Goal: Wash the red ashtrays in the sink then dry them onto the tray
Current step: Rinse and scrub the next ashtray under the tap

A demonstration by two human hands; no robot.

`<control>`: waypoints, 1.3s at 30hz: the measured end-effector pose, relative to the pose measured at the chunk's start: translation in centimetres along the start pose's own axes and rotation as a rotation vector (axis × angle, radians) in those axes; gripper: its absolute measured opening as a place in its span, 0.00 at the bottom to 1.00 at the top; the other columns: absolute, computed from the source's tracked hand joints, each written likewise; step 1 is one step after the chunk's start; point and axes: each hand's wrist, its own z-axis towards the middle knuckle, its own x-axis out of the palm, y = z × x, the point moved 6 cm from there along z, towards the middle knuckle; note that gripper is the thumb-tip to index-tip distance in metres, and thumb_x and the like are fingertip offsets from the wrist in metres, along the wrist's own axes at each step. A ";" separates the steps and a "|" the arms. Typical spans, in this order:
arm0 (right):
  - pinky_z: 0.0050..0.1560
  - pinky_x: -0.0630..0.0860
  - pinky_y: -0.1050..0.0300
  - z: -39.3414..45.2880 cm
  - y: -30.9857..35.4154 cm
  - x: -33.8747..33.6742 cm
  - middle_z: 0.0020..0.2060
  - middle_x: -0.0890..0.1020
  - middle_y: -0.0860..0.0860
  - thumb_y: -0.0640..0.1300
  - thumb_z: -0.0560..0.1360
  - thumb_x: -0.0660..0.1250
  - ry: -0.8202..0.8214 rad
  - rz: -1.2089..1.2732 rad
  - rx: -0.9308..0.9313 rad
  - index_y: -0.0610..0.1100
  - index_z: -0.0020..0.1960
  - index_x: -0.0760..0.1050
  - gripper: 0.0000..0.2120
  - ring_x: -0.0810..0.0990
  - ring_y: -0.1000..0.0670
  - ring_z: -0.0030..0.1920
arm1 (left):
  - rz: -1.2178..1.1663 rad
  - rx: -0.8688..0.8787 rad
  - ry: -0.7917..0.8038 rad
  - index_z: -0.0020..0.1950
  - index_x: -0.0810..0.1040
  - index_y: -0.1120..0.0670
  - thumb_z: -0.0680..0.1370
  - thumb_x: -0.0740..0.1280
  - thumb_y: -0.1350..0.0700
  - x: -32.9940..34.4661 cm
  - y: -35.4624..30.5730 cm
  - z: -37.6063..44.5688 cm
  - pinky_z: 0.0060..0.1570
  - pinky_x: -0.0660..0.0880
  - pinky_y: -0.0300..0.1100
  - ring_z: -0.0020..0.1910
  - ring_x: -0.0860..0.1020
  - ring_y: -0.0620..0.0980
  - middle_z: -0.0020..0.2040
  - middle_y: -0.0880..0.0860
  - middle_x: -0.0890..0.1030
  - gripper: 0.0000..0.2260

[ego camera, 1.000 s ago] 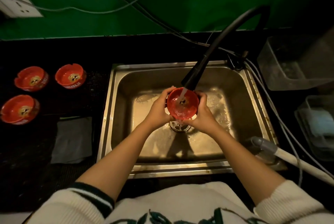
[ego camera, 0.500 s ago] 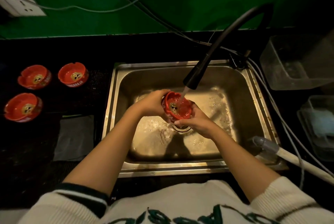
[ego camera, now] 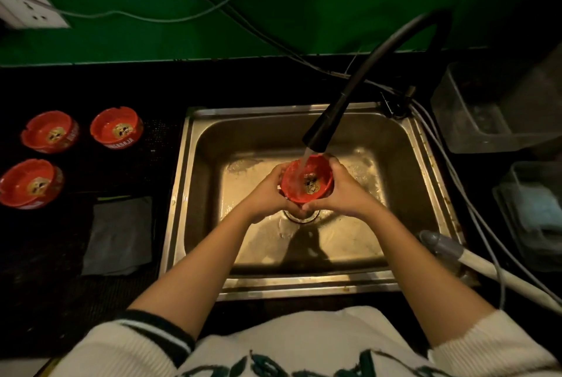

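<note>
A red ashtray (ego camera: 307,182) with a gold emblem inside is cupped between both hands above the drain of the steel sink (ego camera: 425,169). My left hand (ego camera: 267,192) grips its left side and my right hand (ego camera: 345,191) grips its right side. Water runs from the black faucet (ego camera: 330,124) into the ashtray's bowl, which faces up. Three more red ashtrays stand on the dark tray (ego camera: 158,139) left of the sink: one at the back left (ego camera: 50,132), one at the back right (ego camera: 117,128), one at the front left (ego camera: 30,183).
A grey cloth (ego camera: 118,235) lies on the counter left of the sink. Clear plastic containers (ego camera: 477,109) stand at the right, one (ego camera: 535,215) with a pale cloth inside. A white hose handle (ego camera: 486,267) lies across the sink's right front corner. Cables run along the green wall.
The ashtray was tilted toward the left half a second ago; now it is level again under the stream, held from both sides.
</note>
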 end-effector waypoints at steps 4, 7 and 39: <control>0.67 0.66 0.57 0.0 0.5 -0.6 0.66 0.63 0.49 0.48 0.56 0.84 -0.032 -0.127 -0.027 0.50 0.76 0.51 0.58 0.68 0.51 0.65 | -0.076 0.060 -0.073 0.69 0.64 0.43 0.57 0.79 0.67 1.1 0.1 0.3 0.59 0.78 0.51 0.62 0.77 0.53 0.63 0.52 0.75 0.46; 0.64 0.64 0.61 0.1 0.4 -0.4 0.68 0.61 0.49 0.44 0.58 0.83 -0.065 -0.112 -0.052 0.49 0.76 0.50 0.57 0.66 0.51 0.67 | -0.051 0.139 -0.156 0.68 0.65 0.42 0.58 0.80 0.66 0.8 -0.3 0.4 0.61 0.77 0.51 0.63 0.75 0.48 0.64 0.47 0.74 0.45; 0.40 0.76 0.61 -0.9 -2.2 1.6 0.61 0.75 0.53 0.46 0.58 0.83 0.038 0.358 0.146 0.53 0.71 0.63 0.47 0.77 0.51 0.56 | 0.033 -0.160 0.148 0.63 0.69 0.52 0.66 0.75 0.73 -0.7 -0.5 -1.1 0.55 0.77 0.37 0.57 0.78 0.49 0.57 0.50 0.78 0.31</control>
